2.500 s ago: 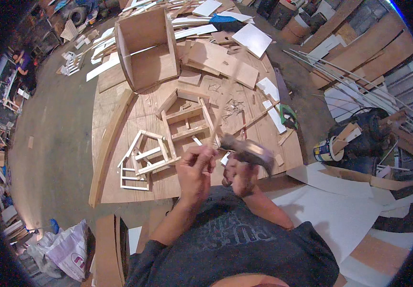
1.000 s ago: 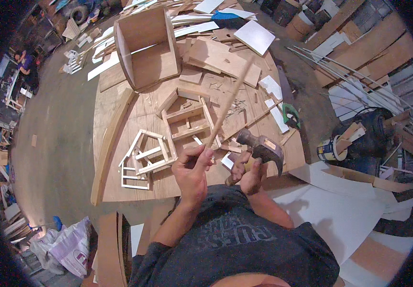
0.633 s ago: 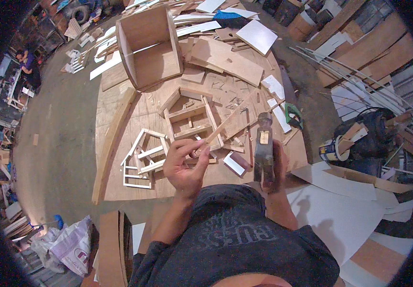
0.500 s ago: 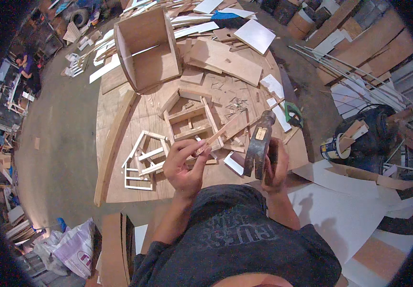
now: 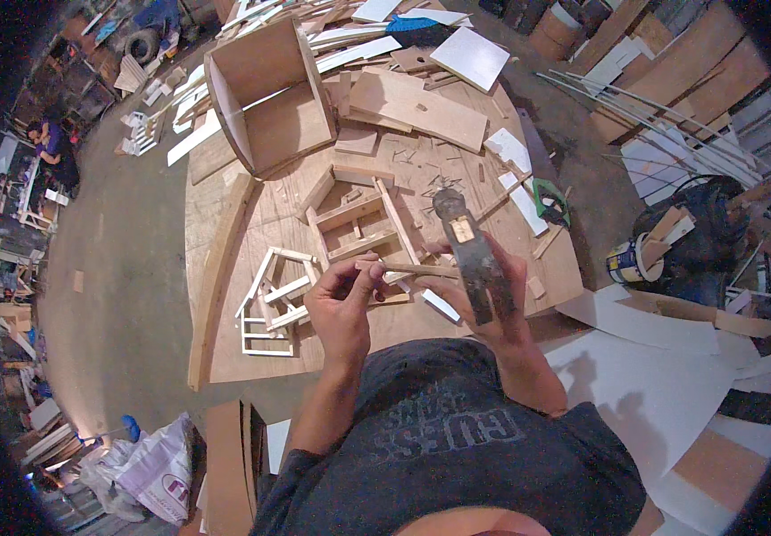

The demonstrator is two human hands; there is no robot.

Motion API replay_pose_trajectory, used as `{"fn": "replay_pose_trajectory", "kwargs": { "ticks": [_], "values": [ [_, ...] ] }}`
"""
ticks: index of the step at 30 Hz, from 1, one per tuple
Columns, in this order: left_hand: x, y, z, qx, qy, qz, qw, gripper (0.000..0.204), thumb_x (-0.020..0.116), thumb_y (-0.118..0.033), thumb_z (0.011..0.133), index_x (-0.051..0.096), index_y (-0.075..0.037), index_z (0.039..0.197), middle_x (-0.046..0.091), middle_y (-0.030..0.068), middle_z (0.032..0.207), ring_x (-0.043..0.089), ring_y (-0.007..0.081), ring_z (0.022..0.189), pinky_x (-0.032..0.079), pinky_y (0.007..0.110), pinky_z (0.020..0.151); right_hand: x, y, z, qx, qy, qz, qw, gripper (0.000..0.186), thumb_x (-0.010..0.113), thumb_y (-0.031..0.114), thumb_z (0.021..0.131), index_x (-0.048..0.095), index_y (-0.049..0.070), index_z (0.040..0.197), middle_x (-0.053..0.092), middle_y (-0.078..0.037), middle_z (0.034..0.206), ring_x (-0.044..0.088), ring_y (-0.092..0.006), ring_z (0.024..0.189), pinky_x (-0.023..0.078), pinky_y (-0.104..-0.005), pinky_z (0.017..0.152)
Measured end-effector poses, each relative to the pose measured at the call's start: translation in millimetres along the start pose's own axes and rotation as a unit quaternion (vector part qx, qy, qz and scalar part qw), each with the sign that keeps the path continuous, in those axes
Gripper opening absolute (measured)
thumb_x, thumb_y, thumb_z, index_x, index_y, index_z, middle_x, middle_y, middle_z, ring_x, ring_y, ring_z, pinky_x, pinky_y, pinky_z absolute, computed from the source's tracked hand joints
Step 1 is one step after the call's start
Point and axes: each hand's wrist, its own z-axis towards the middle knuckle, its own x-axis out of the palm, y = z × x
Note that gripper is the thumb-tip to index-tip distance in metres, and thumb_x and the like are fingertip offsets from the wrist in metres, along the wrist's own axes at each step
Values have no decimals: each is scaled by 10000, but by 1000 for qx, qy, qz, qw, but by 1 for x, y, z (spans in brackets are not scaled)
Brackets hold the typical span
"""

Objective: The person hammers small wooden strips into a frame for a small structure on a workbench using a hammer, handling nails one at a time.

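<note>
A: What is the left hand [image 5: 339, 302] doing?

B: It is pinching one end of a thin wooden stick [image 5: 416, 269] between thumb and fingertips. The stick is stretching rightward, nearly level, over the near part of the table [image 5: 269, 210].

A: And the right hand [image 5: 512, 279]?

B: It is gripping a hammer [image 5: 471, 257], which is crossing in front of the stick's other end, so I can't tell whether the right fingers are touching the stick as well.

A: What is lying around them?

B: A larger five-sided wooden frame [image 5: 345, 214] is lying just beyond the stick, and a smaller pale frame [image 5: 289, 290] is lying near the left hand. Loose nails [image 5: 443, 184] are lying scattered beyond the hammer. A long beam [image 5: 216, 277] is running along the table's left edge.

A: Farther off?

B: A wooden box [image 5: 260, 62] is standing toward the far side, its inside showing. A green-handled saw [image 5: 550, 202] is resting by the right edge, and a bucket [image 5: 623, 263] holding wood pieces is standing off the table.
</note>
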Motion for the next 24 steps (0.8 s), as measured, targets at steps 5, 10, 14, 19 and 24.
{"fn": "replay_pose_trajectory", "kwargs": {
  "ticks": [5,10,14,19,24],
  "values": [
    [-2,6,2,-6,8,-8,1000,181,732,-55,887,703,36,1041,713,86,886,675,130,740,550,252,651,4,-7,6,-22,23,-106,994,354,884,146,721,675,18,977,736,-87,855,700,-126,755,559,-287,656],
    [0,15,-2,14,28,-39,999,280,691,-40,910,652,40,1175,696,112,1053,675,157,911,558,272,771,14,-14,1,-4,39,-116,992,350,874,199,740,678,24,971,736,-92,849,710,-142,711,551,-288,608],
    [4,21,-6,-6,83,-166,983,337,633,-5,928,599,50,1259,636,136,1205,623,175,1075,524,290,887,18,-13,-1,-47,3,-54,997,322,860,125,753,676,10,991,728,-72,800,652,-98,646,534,-280,579],
    [10,35,-8,-32,64,-150,986,422,646,-115,917,551,71,1283,624,124,1176,605,188,1028,491,321,887,18,0,-5,30,10,41,999,318,833,47,766,671,-14,1033,734,-77,826,682,-98,728,534,-269,584],
    [16,35,-3,-107,67,-242,962,314,608,-31,940,599,51,1243,644,111,1125,609,180,976,494,308,849,23,1,-6,34,-21,82,996,311,857,115,748,688,21,992,739,-89,829,720,-144,747,572,-296,655]
  ]
}}
